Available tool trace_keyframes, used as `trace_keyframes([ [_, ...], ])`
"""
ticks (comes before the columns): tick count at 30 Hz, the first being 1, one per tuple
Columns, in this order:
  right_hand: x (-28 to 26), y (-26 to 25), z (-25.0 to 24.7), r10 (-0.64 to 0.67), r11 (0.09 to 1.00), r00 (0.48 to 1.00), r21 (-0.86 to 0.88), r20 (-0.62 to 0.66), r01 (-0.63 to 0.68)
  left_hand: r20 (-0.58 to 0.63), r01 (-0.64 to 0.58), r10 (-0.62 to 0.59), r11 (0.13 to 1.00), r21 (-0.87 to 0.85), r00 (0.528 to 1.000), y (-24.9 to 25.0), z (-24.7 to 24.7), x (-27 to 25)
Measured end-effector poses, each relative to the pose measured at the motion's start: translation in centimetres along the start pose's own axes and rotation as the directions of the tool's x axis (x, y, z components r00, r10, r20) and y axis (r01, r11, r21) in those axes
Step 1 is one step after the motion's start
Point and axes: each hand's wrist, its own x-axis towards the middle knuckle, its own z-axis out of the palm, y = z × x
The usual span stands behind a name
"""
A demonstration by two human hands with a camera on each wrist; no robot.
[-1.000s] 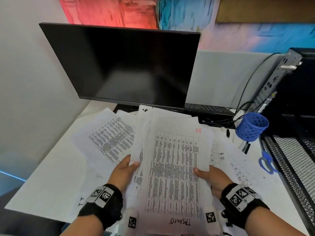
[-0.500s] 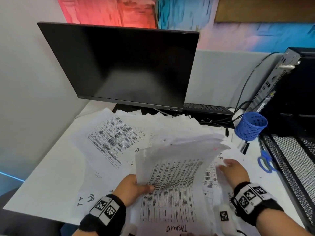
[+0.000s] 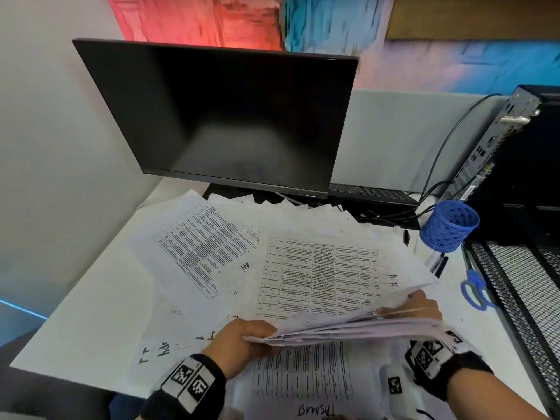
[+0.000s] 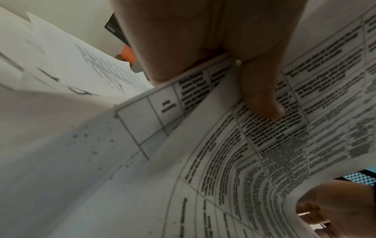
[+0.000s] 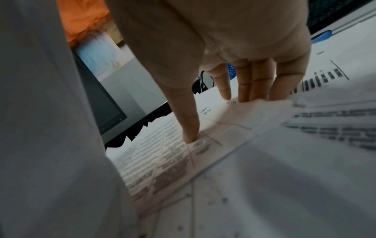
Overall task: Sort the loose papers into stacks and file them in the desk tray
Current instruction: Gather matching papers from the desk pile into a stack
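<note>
Loose printed papers point(image 3: 200, 247) lie fanned over the white desk. My left hand point(image 3: 257, 333) grips the left edge of a lifted bundle of sheets point(image 3: 348, 327), which hangs low and nearly flat above the pile. In the left wrist view my thumb point(image 4: 260, 96) pinches the bundle point(image 4: 223, 161) from above. My right hand point(image 3: 421, 304) is at the bundle's right end, partly under its top sheets. In the right wrist view its fingers point(image 5: 244, 83) are straight, tips pressing a printed sheet point(image 5: 162, 161) on the desk. The black mesh desk tray point(image 3: 515, 286) stands at the right.
A dark monitor point(image 3: 227, 116) stands behind the papers, with a keyboard point(image 3: 369, 194) under its right side. A blue mesh pen cup point(image 3: 450, 225), blue scissors point(image 3: 472, 289) and a black marker point(image 3: 439, 265) lie between papers and tray. A computer tower point(image 3: 515, 140) stands far right.
The bundle, first flat in both hands and then raised upright by my left hand, has swung down towards me. A printed table sheet beneath is uncovered. My right hand shifted right.
</note>
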Motion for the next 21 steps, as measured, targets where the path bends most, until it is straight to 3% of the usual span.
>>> trace_keyframes([
  [4, -0.1, -0.1, -0.2, -0.049, 0.999, 0.995, -0.001, 0.088, 0.049, 0.003, 0.023, -0.023, 1.000, 0.008, 1.000, -0.1, 0.0, 0.1],
  [7, 0.0, -0.3, -1.6, -0.106, 0.994, 0.991, -0.013, 0.082, 0.108, -0.012, 0.018, -0.016, 0.989, 0.147, 1.000, 0.2, -0.1, 0.1],
  [11, -0.1, -0.3, -3.6, -0.224, 0.966, 0.974, -0.135, -0.021, 0.219, -0.099, -0.003, 0.000, 1.000, -0.025, 0.995, 0.0, -0.7, -0.1],
  [14, -0.6, -1.1, -5.0, -0.228, 0.970, 0.968, -0.108, -0.103, 0.217, -0.111, -0.029, 0.020, 0.997, -0.077, 0.994, 0.1, -1.3, -0.2],
  [18, -1.2, -1.7, -6.3, -0.285, 0.935, 0.942, 0.166, -0.177, 0.314, -0.071, -0.048, 0.041, 0.994, -0.100, 0.997, 0.7, -1.8, -0.2],
  [21, -2.0, -2.5, -7.4, -0.399, 0.857, 0.916, 0.336, -0.047, 0.390, -0.112, -0.088, 0.075, 0.990, -0.110, 0.991, 1.3, -2.4, -0.2],
])
